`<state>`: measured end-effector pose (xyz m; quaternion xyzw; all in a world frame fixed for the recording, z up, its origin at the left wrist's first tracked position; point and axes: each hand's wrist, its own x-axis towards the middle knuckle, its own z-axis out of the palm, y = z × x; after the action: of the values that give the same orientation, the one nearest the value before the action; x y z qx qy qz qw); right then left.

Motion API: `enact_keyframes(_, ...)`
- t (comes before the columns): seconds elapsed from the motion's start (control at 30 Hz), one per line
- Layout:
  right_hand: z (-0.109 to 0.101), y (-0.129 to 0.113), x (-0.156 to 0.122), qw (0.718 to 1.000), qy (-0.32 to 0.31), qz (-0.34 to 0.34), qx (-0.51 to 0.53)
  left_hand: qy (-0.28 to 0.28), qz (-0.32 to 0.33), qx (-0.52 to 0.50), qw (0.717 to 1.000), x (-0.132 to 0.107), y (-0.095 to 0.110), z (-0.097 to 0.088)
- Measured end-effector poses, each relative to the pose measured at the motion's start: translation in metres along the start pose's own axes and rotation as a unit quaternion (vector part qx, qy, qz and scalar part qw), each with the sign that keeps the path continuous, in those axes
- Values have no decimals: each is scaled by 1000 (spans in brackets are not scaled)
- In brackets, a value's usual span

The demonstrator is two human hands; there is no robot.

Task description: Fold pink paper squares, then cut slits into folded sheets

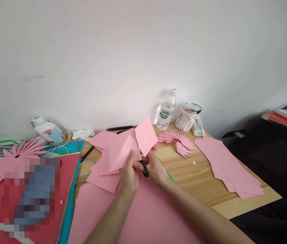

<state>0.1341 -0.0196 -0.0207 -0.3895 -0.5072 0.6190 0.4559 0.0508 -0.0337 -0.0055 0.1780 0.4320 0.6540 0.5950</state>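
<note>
My left hand point(129, 176) pinches the lower edge of a folded pink paper sheet point(123, 149) and holds it up over the wooden table point(199, 179). My right hand point(153, 167) grips black-handled scissors point(144, 167) whose blades run up into the sheet, between its two raised flaps point(146, 135). Both hands are closed. More cut pink pieces point(103, 178) lie under and left of the hands, on a large pink sheet point(146, 217).
A fan of pink paper strips point(176, 139) and a stack of pink sheets point(229, 166) lie to the right. A water bottle point(167, 110), a white mug point(188, 117), black pens point(120, 128), a white glue bottle point(47, 130) and red card point(67, 176) stand around.
</note>
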Motion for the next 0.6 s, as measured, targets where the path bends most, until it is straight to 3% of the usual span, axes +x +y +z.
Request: enact_keyframes(0.6, 2, 0, 0, 1000, 14, -2, -10, -30, -20, -47, 998, 3, 4, 0)
